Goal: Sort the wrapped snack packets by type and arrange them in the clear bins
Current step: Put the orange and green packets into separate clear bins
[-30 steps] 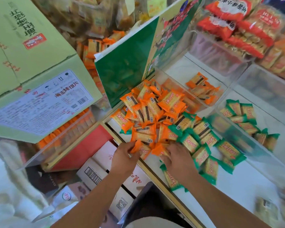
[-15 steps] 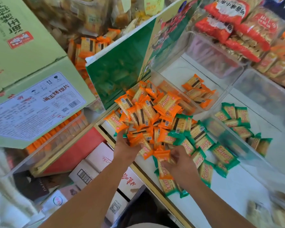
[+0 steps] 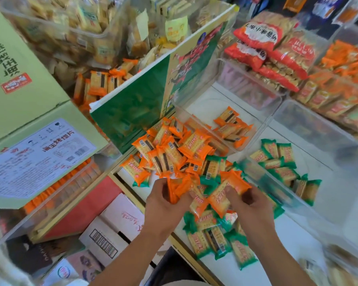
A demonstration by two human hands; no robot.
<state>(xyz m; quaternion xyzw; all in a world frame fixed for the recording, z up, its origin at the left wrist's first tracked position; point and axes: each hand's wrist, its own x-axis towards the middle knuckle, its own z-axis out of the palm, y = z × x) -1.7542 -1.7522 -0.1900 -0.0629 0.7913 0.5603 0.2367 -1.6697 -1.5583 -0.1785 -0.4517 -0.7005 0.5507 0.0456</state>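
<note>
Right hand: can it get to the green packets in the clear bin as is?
Probably, but not straight across: the near wall of the clear bin stands between the right hand and the green packets, so it must go over the rim. It also pinches an orange packet.

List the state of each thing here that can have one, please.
Left hand: grips an orange bunch of packets.
Right hand: pinches an orange packet.
Loose pile: orange and green mixed, unsorted.
Orange bin: partly filled, orange only.
Green bin: partly filled, green only.
</note>
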